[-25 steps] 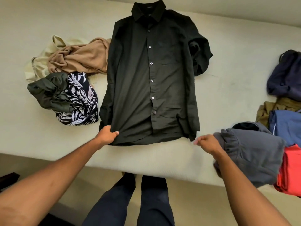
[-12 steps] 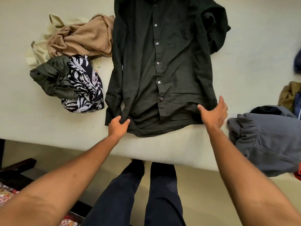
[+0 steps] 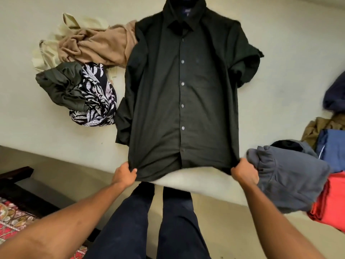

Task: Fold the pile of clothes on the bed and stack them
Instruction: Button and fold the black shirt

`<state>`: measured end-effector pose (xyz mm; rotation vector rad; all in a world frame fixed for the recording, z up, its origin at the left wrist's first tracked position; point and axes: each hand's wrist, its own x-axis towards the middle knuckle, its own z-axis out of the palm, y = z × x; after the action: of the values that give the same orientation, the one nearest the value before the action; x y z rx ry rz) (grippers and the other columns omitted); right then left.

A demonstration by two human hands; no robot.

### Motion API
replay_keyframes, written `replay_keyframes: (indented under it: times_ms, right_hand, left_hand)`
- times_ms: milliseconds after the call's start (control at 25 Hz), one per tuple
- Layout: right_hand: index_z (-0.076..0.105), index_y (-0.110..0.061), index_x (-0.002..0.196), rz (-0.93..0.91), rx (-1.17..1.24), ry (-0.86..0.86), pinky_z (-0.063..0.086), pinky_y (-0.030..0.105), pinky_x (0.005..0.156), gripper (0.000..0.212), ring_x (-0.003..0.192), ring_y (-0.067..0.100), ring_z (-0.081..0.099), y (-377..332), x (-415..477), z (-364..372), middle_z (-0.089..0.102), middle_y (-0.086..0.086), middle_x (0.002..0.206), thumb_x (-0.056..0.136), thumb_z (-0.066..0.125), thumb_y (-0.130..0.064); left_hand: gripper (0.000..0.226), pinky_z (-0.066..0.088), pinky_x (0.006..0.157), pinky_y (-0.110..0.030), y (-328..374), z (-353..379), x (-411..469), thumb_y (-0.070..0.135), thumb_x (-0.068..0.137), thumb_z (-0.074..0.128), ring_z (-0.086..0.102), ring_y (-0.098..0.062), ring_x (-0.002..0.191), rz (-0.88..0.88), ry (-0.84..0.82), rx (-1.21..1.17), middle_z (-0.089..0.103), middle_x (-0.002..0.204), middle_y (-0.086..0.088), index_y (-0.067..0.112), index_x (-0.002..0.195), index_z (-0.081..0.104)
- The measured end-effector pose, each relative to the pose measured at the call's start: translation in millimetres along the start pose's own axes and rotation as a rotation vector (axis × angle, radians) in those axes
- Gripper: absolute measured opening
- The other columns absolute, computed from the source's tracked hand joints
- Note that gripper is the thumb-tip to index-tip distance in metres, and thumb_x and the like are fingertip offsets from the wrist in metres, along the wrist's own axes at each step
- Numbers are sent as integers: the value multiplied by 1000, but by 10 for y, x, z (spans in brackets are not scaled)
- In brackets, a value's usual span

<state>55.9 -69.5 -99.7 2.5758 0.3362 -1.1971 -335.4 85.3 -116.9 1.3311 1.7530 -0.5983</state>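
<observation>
A heap of unfolded clothes [image 3: 87,71] lies at the far left of the bed [image 3: 289,62], a tan piece [image 3: 97,47] on top, an olive piece [image 3: 59,85] and a leaf-print piece [image 3: 97,98] nearer, all tangled and touching the black shirt [image 3: 183,90]. At centre, the shirt lies buttoned and face up, collar far, hem at the bed's near edge. The person's left hand [image 3: 124,173] grips the hem's left corner, fingers curled into the cloth. The right hand [image 3: 244,172] grips the right corner likewise, drawing the hem taut. Just beside that hand sits a folded grey garment [image 3: 291,180], with a red piece [image 3: 334,200], a blue piece [image 3: 332,148] and a navy piece [image 3: 336,92] at the right edge.

The job looks roughly half done: several items appear folded on the right, the shirt is only being smoothed flat, and the heap waits untouched. The collar's top and the right-hand garments are cut off by the frame. The shirt's right sleeve is bunched and hard to read, and whether the folded items form one stack cannot be told.
</observation>
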Motion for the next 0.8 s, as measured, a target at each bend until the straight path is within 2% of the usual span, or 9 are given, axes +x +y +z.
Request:
replay_keyframes:
  times_ms: [80, 160, 200, 280, 360, 520, 600, 680, 800]
  right_hand:
    - [43, -18, 141, 24, -6, 41, 49, 48, 91, 57, 121, 43, 56, 35, -101, 97, 55, 19, 137, 89, 65, -22]
    - [30, -24, 152, 18, 1, 165, 47, 52, 92, 75, 125, 43, 49, -71, -82, 160, 44, 17, 143, 87, 66, -29]
    - [32, -24, 153, -2, 82, 230, 46, 53, 94, 75, 127, 42, 47, -175, -40, 173, 43, 17, 143, 87, 67, -31]
    - [52, -19, 142, -129, 357, 284, 46, 49, 100, 55, 122, 40, 54, -495, 3, 148, 52, 18, 134, 90, 67, -27]
    - [69, -18, 122, -393, 438, 222, 50, 44, 98, 32, 105, 32, 64, -979, -30, 134, 64, 10, 114, 90, 67, -20]
    - [75, -27, 106, -675, 294, -234, 51, 30, 88, 17, 85, 12, 64, -2130, -316, 100, 65, -13, 81, 91, 70, -22]
    - [74, -30, 104, -717, 220, -290, 49, 29, 86, 15, 88, 12, 65, -2626, -427, 166, 65, -13, 80, 91, 68, -25]
    - [72, -32, 99, -713, 263, -294, 51, 31, 87, 12, 88, 14, 66, -3071, -489, 280, 67, -11, 80, 90, 68, -26]
    - [68, -33, 100, -636, 571, -346, 55, 39, 85, 18, 76, 13, 67, -3649, -581, 424, 72, -5, 80, 83, 70, -39]
  left_hand:
    - [35, 50, 92, -41, 34, 52, -55, 26, 95, 63, 61, -37, 111, -47, 20, -20, 67, 120, -14, 11, 126, 57]
    - [39, 49, 92, -42, 219, 4, 32, 32, 89, 69, 59, -36, 111, -93, 167, -74, 65, 118, -11, 13, 121, 56]
    - [42, 47, 94, -43, 332, -60, 110, 34, 85, 71, 56, -35, 113, -97, 271, -116, 62, 118, -11, 13, 119, 56]
    - [42, 43, 98, -43, 585, -239, 287, 32, 82, 74, 53, -36, 115, -31, 420, -257, 58, 118, -12, 12, 115, 57]
    - [42, 43, 100, -42, 812, -496, 496, 30, 82, 75, 53, -34, 116, 54, 471, -385, 57, 119, -12, 11, 116, 57]
    - [70, 39, 107, -41, 1099, -977, 907, 34, 80, 77, 47, -33, 128, 23, 405, -357, 50, 138, -12, 14, 138, 43]
    - [81, 39, 108, -40, 1128, -1082, 1092, 34, 78, 80, 47, -34, 130, -22, 302, -333, 46, 142, -13, 17, 145, 37]
    - [78, 43, 104, -38, 1098, -1146, 1207, 29, 76, 80, 52, -33, 125, 4, 189, -258, 50, 138, -13, 19, 143, 41]
    - [51, 49, 89, -33, 1020, -1354, 1221, 22, 71, 73, 63, -27, 106, 60, 84, -268, 67, 114, -8, 20, 120, 61]
